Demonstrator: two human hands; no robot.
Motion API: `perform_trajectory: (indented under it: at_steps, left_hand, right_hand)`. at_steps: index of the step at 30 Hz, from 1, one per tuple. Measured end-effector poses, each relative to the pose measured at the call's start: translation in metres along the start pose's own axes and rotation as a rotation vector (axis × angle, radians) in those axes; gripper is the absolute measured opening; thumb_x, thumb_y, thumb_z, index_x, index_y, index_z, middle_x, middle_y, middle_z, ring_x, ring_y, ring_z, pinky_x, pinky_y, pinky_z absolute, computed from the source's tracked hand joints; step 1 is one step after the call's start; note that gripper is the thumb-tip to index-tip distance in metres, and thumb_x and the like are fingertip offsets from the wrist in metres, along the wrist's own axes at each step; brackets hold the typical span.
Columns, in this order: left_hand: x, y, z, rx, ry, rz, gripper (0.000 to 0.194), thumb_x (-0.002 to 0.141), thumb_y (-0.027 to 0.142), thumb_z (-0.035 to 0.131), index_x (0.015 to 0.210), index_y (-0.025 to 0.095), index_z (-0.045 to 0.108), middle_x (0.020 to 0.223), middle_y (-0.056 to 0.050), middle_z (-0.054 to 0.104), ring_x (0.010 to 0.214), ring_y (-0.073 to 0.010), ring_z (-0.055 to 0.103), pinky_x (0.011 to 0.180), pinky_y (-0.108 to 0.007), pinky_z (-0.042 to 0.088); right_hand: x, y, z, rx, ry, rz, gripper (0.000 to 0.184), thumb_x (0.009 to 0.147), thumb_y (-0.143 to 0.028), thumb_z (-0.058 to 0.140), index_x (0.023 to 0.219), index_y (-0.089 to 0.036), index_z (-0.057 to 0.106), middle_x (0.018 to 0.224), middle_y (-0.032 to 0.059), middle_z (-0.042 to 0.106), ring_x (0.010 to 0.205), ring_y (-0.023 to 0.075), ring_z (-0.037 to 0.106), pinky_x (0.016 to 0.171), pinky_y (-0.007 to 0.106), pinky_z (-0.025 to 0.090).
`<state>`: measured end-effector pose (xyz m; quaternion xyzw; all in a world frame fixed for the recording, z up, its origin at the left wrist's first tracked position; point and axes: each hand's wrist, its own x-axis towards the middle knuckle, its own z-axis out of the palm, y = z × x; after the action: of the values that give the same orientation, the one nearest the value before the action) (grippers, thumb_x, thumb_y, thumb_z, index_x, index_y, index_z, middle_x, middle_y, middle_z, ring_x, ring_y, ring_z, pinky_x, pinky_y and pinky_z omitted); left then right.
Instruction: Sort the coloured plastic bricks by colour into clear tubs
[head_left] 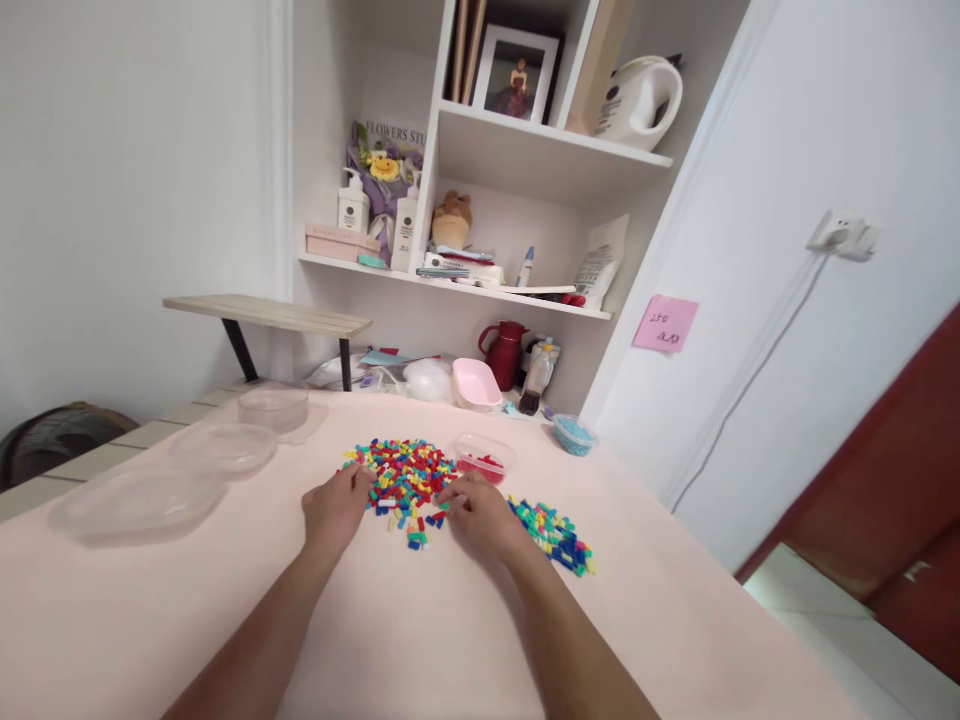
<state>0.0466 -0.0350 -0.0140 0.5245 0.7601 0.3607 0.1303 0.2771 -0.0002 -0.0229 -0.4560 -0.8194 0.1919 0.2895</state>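
A heap of small mixed-colour plastic bricks (405,470) lies in the middle of the pink tabletop. At its left edge is my left hand (337,503), its fingers curled together; whatever they hold, if anything, is too small to make out. My right hand (480,512) reaches in at the heap's right edge with thumb and fingertips drawn together among the bricks, and a held piece cannot be told apart. Just beyond that hand stands a clear container (486,450) with red bricks in it. A second pile of bricks (553,534), mostly blue, green and yellow, spreads right of my right wrist.
Clear empty-looking containers (139,500) line the table's left side. A clear tub of light-blue pieces (574,436) stands at the back right. Behind are a pink tray (476,384), a dark red jug (505,354), a bottle (538,377) and a wooden riser (266,314) below shelves.
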Motion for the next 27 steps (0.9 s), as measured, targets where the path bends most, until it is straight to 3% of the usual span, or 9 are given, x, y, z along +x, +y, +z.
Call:
perform_trajectory:
  at_steps: [4, 9, 14, 20, 27]
  left_hand:
    - [-0.0012, 0.0009, -0.0003, -0.007, 0.004, 0.002, 0.035, 0.089, 0.032, 0.036, 0.083, 0.028, 0.071, 0.085, 0.003, 0.078, 0.089, -0.0196, 0.069, 0.086, -0.033, 0.038]
    - [-0.0002, -0.0004, 0.0003, -0.006, -0.003, 0.006, 0.036, 0.089, 0.031, 0.035, 0.084, 0.028, 0.07, 0.086, 0.002, 0.077, 0.091, -0.0202, 0.069, 0.088, -0.034, 0.037]
    - [0.0008, -0.0007, 0.0004, -0.006, -0.013, 0.005, 0.037, 0.089, 0.03, 0.034, 0.084, 0.028, 0.07, 0.086, 0.003, 0.077, 0.091, -0.0196, 0.069, 0.088, -0.034, 0.038]
    - [0.0004, -0.0006, -0.0005, -0.006, -0.006, 0.013, 0.036, 0.089, 0.03, 0.035, 0.084, 0.028, 0.071, 0.086, 0.003, 0.077, 0.091, -0.0197, 0.069, 0.088, -0.035, 0.038]
    - [0.004, -0.007, 0.005, -0.016, 0.052, 0.061, 0.034, 0.088, 0.029, 0.038, 0.08, 0.028, 0.071, 0.073, 0.003, 0.075, 0.081, -0.0203, 0.07, 0.083, -0.036, 0.041]
  right_hand:
    - [-0.0014, 0.0001, 0.0, -0.025, -0.039, 0.02, 0.034, 0.073, -0.008, 0.06, 0.096, -0.027, 0.075, 0.1, 0.0029, 0.06, 0.073, 0.0129, 0.057, 0.069, 0.024, 0.042]
    - [0.0001, -0.0054, 0.0005, -0.063, -0.046, 0.054, 0.023, 0.073, -0.012, 0.062, 0.085, -0.026, 0.075, 0.094, 0.002, 0.063, 0.077, 0.0147, 0.058, 0.068, 0.024, 0.04]
    - [0.0033, -0.0074, -0.0019, 0.127, -0.001, 0.09, 0.005, 0.073, -0.019, 0.066, 0.071, -0.02, 0.07, 0.082, 0.002, 0.064, 0.073, 0.0153, 0.056, 0.066, 0.025, 0.037]
    - [0.003, -0.0071, 0.0022, 0.337, -0.067, 0.15, 0.023, 0.084, -0.027, 0.055, 0.062, -0.019, 0.056, 0.051, -0.0029, 0.055, 0.05, 0.0123, 0.051, 0.053, 0.023, 0.035]
    - [0.0042, -0.0073, 0.0021, 0.541, -0.118, 0.222, 0.03, 0.088, -0.038, 0.05, 0.065, -0.018, 0.053, 0.052, -0.0022, 0.057, 0.045, 0.012, 0.055, 0.045, 0.021, 0.03]
